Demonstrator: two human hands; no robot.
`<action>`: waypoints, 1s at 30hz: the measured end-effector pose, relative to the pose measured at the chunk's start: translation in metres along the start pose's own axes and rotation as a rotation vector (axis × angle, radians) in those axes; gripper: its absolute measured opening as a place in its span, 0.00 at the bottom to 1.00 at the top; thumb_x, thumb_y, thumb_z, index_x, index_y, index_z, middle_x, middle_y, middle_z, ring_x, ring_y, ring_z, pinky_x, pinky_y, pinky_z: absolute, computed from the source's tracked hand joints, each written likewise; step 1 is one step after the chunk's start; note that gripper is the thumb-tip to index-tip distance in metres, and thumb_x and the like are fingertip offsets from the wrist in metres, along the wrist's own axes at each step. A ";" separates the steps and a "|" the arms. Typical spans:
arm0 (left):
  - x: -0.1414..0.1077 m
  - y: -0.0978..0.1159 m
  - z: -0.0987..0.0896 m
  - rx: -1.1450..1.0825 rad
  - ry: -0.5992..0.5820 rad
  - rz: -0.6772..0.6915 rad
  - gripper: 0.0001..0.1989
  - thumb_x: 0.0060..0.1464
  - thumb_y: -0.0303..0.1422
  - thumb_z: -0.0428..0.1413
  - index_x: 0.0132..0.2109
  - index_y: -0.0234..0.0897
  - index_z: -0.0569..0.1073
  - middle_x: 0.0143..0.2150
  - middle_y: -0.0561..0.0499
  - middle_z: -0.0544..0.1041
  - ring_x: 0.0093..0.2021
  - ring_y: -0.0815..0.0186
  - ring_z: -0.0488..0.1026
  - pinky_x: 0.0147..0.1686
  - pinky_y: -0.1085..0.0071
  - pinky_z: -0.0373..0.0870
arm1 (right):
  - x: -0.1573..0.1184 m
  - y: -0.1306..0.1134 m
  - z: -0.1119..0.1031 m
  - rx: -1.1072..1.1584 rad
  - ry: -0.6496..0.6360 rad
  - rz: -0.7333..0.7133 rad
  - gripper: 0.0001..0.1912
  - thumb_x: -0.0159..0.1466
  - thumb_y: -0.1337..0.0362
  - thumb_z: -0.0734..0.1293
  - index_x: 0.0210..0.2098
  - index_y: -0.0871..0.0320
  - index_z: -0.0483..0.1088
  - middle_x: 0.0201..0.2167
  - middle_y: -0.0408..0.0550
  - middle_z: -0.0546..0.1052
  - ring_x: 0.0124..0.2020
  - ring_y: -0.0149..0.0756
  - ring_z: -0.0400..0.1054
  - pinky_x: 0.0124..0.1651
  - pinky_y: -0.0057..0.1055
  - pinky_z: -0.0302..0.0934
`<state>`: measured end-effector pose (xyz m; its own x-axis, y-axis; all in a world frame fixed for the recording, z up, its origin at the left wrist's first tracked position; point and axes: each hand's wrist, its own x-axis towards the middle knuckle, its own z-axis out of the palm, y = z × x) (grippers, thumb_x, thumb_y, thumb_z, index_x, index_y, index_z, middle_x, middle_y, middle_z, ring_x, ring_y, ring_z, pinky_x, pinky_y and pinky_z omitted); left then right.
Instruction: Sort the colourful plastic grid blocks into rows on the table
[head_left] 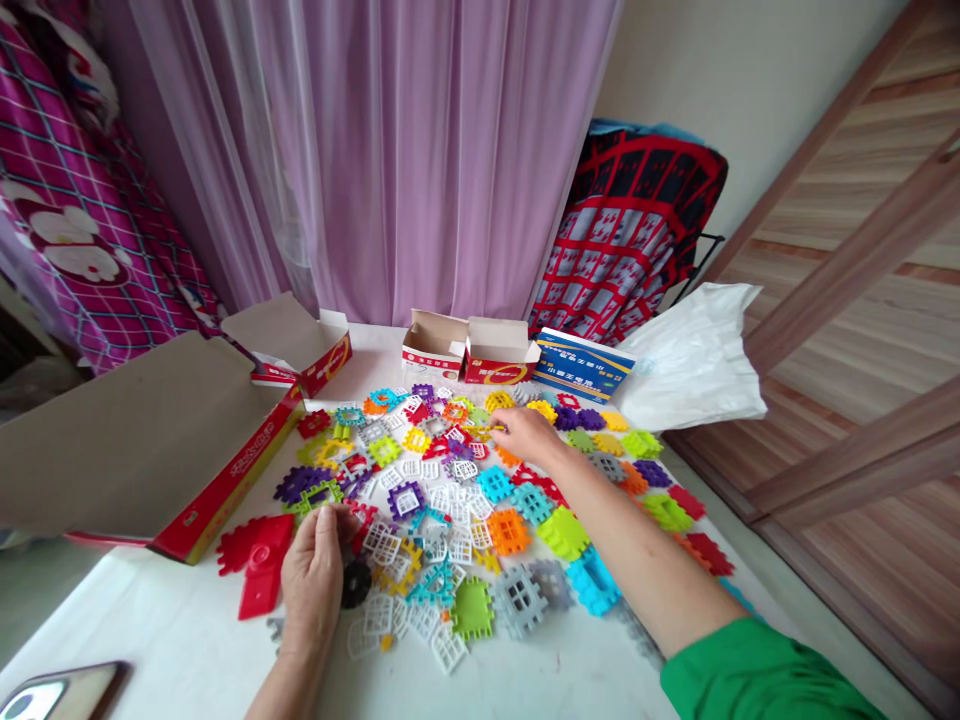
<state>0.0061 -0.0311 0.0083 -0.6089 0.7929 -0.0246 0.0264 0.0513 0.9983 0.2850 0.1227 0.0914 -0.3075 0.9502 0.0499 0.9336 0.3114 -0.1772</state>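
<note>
My right hand [523, 432] reaches to the far part of the pile, its fingertips pinched on a thin yellow plastic piece [480, 431]. Near the front left, my left hand [319, 560] is closed with its fingers curled; whatever they hold is hidden. Just beyond it lies a lime green notched frame [319, 496], and a black wheel [355, 583] is on its right. White window-shaped pieces [457, 505] lie scattered between the hands among interlocking building blocks, such as an orange block [508, 532], a grey block [519, 600] and a green panel [472, 608].
Open cardboard boxes stand left, a large one [187, 520] and a smaller one [326, 358]. Two small boxes [433, 357] and a blue box [581, 365] line the back, beside a white bag [690, 360]. A phone [71, 690] lies front left; stacked blocks [667, 512] edge the right.
</note>
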 end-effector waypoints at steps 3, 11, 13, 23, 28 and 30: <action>0.000 -0.001 0.000 -0.001 -0.011 0.013 0.29 0.47 0.61 0.53 0.35 0.37 0.75 0.27 0.51 0.76 0.29 0.63 0.74 0.31 0.68 0.71 | 0.002 -0.004 0.004 0.034 0.166 -0.021 0.11 0.63 0.66 0.63 0.42 0.54 0.76 0.42 0.47 0.79 0.41 0.37 0.72 0.45 0.29 0.59; -0.001 0.002 0.001 -0.038 -0.021 0.006 0.30 0.47 0.62 0.53 0.35 0.37 0.74 0.26 0.51 0.76 0.28 0.64 0.73 0.31 0.69 0.71 | 0.011 -0.004 0.022 -0.114 0.165 0.197 0.11 0.65 0.64 0.61 0.43 0.53 0.74 0.46 0.48 0.77 0.44 0.39 0.71 0.42 0.30 0.60; -0.001 0.003 0.001 -0.045 -0.021 -0.007 0.30 0.47 0.62 0.53 0.35 0.37 0.74 0.26 0.51 0.76 0.29 0.63 0.73 0.31 0.69 0.71 | 0.013 -0.007 0.029 -0.159 0.147 0.214 0.11 0.66 0.63 0.60 0.44 0.53 0.73 0.47 0.50 0.77 0.45 0.39 0.70 0.42 0.30 0.60; -0.001 -0.001 0.001 -0.053 -0.015 0.013 0.28 0.49 0.60 0.52 0.35 0.37 0.74 0.27 0.51 0.76 0.29 0.63 0.74 0.30 0.69 0.71 | 0.002 -0.043 0.053 -0.098 0.140 0.033 0.09 0.65 0.63 0.63 0.41 0.55 0.74 0.43 0.50 0.77 0.42 0.38 0.71 0.42 0.29 0.60; -0.001 -0.002 0.001 -0.060 -0.019 0.001 0.29 0.48 0.61 0.53 0.35 0.38 0.74 0.27 0.51 0.76 0.29 0.63 0.74 0.30 0.69 0.71 | -0.006 -0.027 0.045 0.146 0.061 -0.141 0.12 0.66 0.56 0.63 0.34 0.54 0.76 0.36 0.44 0.79 0.37 0.34 0.71 0.41 0.27 0.60; 0.000 -0.002 0.001 -0.055 -0.014 -0.001 0.29 0.48 0.61 0.53 0.35 0.37 0.74 0.27 0.51 0.76 0.29 0.63 0.74 0.31 0.69 0.71 | -0.002 -0.009 0.036 0.106 0.117 0.071 0.18 0.68 0.55 0.58 0.34 0.55 0.76 0.34 0.45 0.80 0.37 0.35 0.72 0.39 0.27 0.59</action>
<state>0.0074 -0.0307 0.0066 -0.5978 0.8012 -0.0261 -0.0178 0.0193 0.9997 0.2702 0.1178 0.0578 -0.2121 0.9662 0.1468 0.9257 0.2468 -0.2868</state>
